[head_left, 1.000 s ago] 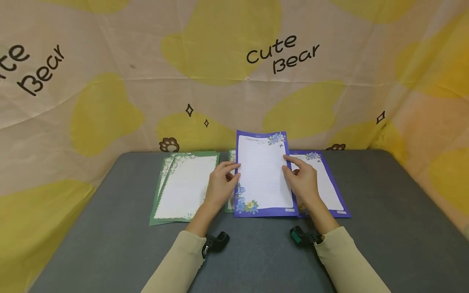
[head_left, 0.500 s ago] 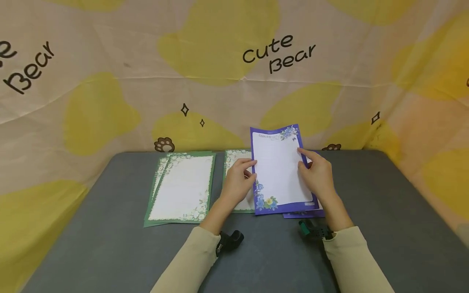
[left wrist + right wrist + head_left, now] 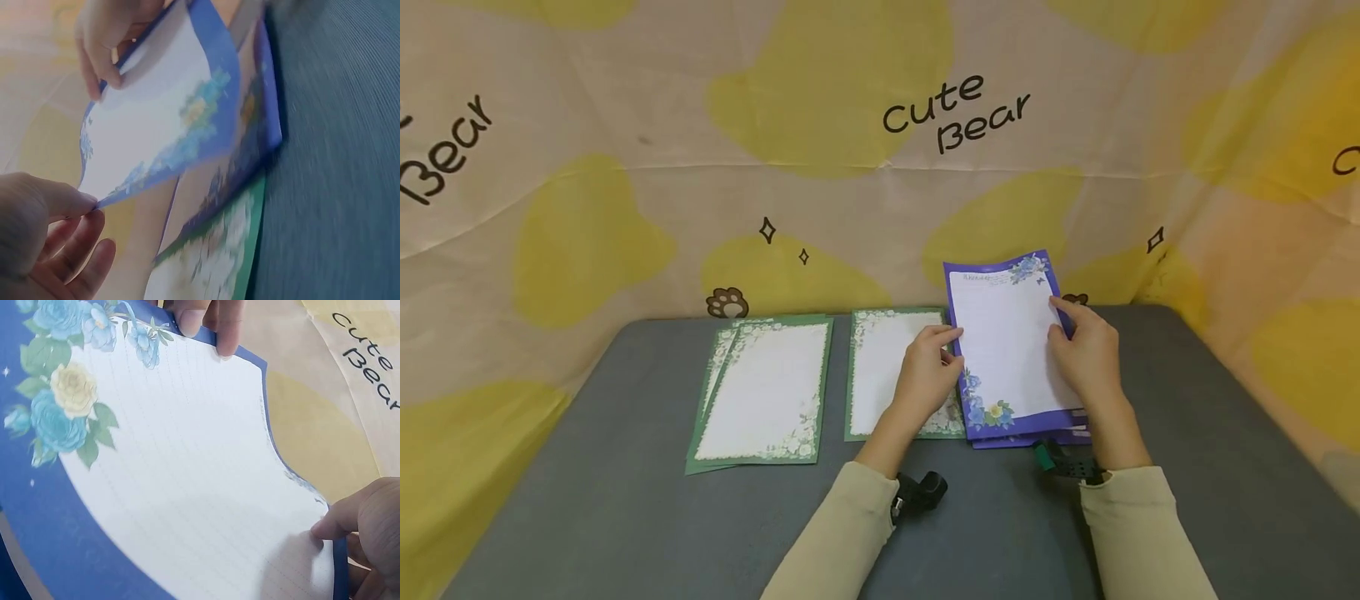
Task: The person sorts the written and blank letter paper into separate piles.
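A sheet of blue-bordered floral writing paper (image 3: 1011,350) is held up by both hands, above other blue-bordered paper (image 3: 1030,442) at the right. My left hand (image 3: 928,371) pinches its left edge between thumb and fingers. On the opposite edge, my right hand (image 3: 1086,350) pinches with the thumb on the printed face, as the right wrist view shows. The sheet bows between the hands. Just left of it lies green-bordered paper (image 3: 887,358), partly covered by my left hand.
Farther left, green-bordered sheets (image 3: 767,392) overlap in a slightly fanned pile. All lie on a dark grey table (image 3: 760,525) whose back edge meets a yellow-patterned cloth (image 3: 820,100) printed with "Cute Bear". Each wrist wears a black camera (image 3: 921,492).
Both hands have carried the blue-bordered sheet to the right, tilting it slightly. The green-bordered paper in the middle, mostly covered before, now shows. The view has shifted a little to the right.
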### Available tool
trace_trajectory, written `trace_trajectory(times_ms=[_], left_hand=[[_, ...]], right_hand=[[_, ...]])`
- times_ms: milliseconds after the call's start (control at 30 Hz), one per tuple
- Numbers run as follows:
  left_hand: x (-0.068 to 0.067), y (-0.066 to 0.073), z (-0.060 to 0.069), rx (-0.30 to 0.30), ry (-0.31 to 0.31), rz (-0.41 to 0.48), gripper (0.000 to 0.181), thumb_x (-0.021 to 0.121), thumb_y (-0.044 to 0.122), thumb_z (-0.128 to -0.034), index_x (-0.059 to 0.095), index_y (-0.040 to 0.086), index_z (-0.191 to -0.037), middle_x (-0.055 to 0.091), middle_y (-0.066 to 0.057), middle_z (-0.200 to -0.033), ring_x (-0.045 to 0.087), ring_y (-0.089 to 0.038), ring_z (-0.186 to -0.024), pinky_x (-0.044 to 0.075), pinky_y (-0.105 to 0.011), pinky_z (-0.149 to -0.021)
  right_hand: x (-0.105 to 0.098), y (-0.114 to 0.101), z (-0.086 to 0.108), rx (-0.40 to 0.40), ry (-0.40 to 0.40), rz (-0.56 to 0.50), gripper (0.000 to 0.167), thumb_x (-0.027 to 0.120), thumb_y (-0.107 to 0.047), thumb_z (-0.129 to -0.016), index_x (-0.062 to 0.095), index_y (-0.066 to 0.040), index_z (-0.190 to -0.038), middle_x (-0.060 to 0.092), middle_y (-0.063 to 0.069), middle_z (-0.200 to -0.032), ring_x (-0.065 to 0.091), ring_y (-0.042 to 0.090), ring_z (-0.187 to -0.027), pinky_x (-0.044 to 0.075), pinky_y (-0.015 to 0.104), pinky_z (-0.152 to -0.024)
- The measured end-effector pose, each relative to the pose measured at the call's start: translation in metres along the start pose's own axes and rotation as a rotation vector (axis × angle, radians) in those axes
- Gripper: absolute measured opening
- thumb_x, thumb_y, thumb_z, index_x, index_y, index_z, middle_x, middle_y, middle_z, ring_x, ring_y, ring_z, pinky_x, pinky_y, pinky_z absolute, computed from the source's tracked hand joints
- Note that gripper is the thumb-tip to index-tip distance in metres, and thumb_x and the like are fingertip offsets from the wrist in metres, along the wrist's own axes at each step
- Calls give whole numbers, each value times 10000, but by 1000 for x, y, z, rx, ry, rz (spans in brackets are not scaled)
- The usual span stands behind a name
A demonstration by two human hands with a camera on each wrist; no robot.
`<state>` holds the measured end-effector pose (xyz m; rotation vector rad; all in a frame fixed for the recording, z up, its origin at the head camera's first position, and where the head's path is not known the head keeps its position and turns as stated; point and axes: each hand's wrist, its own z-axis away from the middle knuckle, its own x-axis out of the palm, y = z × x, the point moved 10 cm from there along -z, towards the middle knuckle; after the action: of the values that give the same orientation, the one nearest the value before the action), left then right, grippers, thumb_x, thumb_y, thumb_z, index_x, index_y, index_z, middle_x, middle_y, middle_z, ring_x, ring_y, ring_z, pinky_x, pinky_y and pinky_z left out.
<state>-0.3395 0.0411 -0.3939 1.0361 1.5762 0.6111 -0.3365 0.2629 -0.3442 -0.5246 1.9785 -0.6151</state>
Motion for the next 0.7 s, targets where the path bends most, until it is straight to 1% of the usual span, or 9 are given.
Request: trace_trajectory(times_ms=[67,167,233,300,333,400,500,600,700], left_hand=[[3,1,-1,-4,21,16,421,665,8,-911,671,66,-1328,612,-95,-1391,659,-124,-849,504,-148,-661],[6,-1,0,-20,40,31,418,667,4,-904,676,58,-1318,619,-101,-1385,640,-105,-830,492,-144,-659],[7,-2,2,-20,52,17,412,672,-1,-897,683,48,-1307,631,-110,-1365,632,-97,-816,493,-151,-668],[9,-4,3,-20,56,-10,409,673,-2,-893,687,44,-1299,646,-112,-1346,626,-88,-803,494,-153,-677],[11,-4,3,-18,56,-25,408,676,-1,-892,689,45,-1297,652,-110,-1337,626,-84,-800,495,-155,-683],[14,-5,3,-10,50,-56,407,680,6,-891,691,48,-1296,660,-110,-1330,620,-73,-791,497,-159,-694],[22,-6,4,2,33,-108,401,681,21,-897,692,59,-1297,664,-108,-1332,609,-71,-782,488,-167,-701],[27,-7,6,13,23,-165,395,691,35,-899,698,69,-1293,669,-103,-1331,635,-103,-813,500,-199,-718],[30,-9,6,17,24,-217,393,703,53,-899,700,79,-1291,676,-90,-1326,688,-164,-952,559,-256,-806]], right_hand=[[-2,2,-1,11,1,5,418,563,-44,-938,649,-38,-1347,604,280,-1379,325,158,-508,298,336,-553],[-2,5,-1,25,3,10,424,556,-51,-933,654,-51,-1346,688,263,-1061,298,137,-471,282,323,-515],[1,6,-1,28,2,9,427,554,-53,-927,660,-54,-1340,593,195,-815,286,121,-453,272,309,-488],[3,8,-2,29,-1,12,432,551,-50,-919,662,-51,-1336,476,139,-712,284,123,-455,268,308,-486],[4,9,-2,30,-3,12,434,547,-48,-918,661,-49,-1337,480,142,-710,289,131,-460,270,310,-491],[5,13,-2,34,-16,25,442,539,-45,-916,654,-40,-1343,556,202,-758,338,180,-492,274,321,-507],[9,20,-1,47,-49,57,450,529,-51,-920,636,-20,-1355,683,313,-1059,487,295,-645,309,334,-572],[16,28,1,65,-93,86,451,525,-67,-931,618,-3,-1367,608,320,-1334,553,380,-841,354,374,-621],[25,37,2,77,-123,100,450,518,-80,-943,607,-3,-1378,585,312,-1374,606,450,-979,445,466,-694]])
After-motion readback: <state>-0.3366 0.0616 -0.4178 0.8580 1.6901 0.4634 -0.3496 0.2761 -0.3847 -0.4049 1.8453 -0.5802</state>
